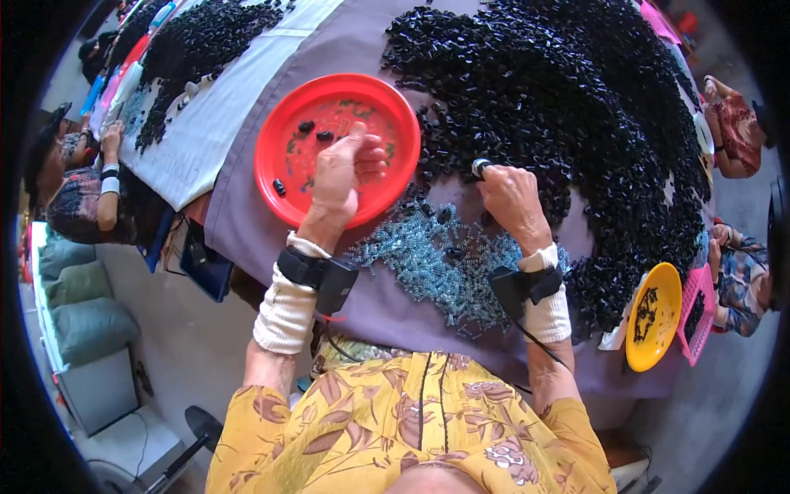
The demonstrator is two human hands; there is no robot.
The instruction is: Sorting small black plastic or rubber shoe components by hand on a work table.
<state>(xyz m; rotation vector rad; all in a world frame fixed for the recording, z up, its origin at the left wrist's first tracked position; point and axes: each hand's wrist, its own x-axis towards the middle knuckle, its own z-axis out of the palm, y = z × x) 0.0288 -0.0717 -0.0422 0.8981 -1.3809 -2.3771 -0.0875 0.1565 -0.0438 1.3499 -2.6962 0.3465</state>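
Note:
My left hand (347, 169) is over a red round plate (273, 107), palm turned inward, its fingers loosely apart with nothing visible in them. A few small black plastic pieces (280, 188) lie on the plate. My right hand (514, 202) pinches a small black cylindrical piece (480, 168) with a pale end between thumb and forefinger. It is at the near edge of a big heap of similar black pieces (543, 90). Just below and between my hands spreads a loose pile of small pale-blue coils that look like springs (444, 276).
On the right stand a yellow oval plate (668, 317) holding black bits and a pink basket (698, 321). At the left, a person (90, 185) sits by another black heap (202, 45) on a white cloth. More people sit along the right side. Wrist straps with cables circle both my wrists.

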